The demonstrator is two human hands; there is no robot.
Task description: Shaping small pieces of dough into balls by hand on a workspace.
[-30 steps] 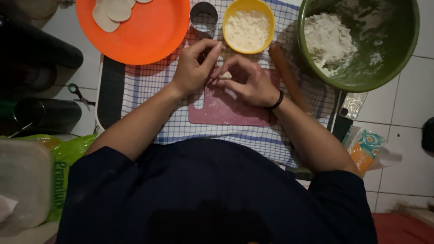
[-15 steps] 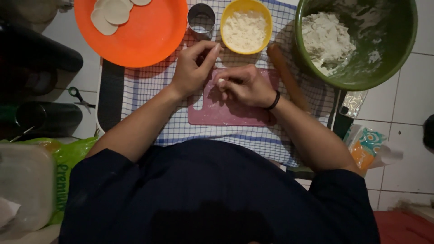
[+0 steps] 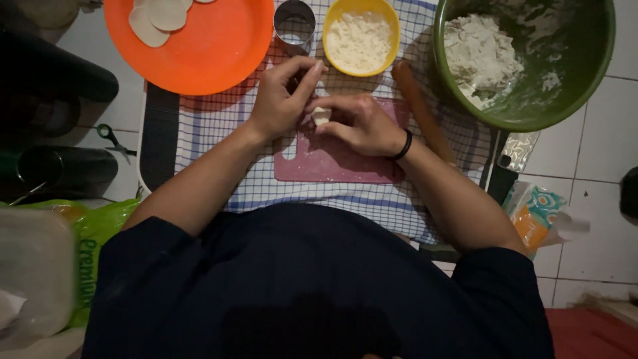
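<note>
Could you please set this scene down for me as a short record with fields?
surface: blue-and-white checked cloth with a pink cutting board on it
left hand: fingertips at a small white piece of dough
right hand: pinching the same dough, black band on the wrist
above the hands: round metal cutter, yellow bowl of flour
right of the hands: wooden rolling pin, green bowl of dough
upper left: orange plate with flat dough rounds
</note>
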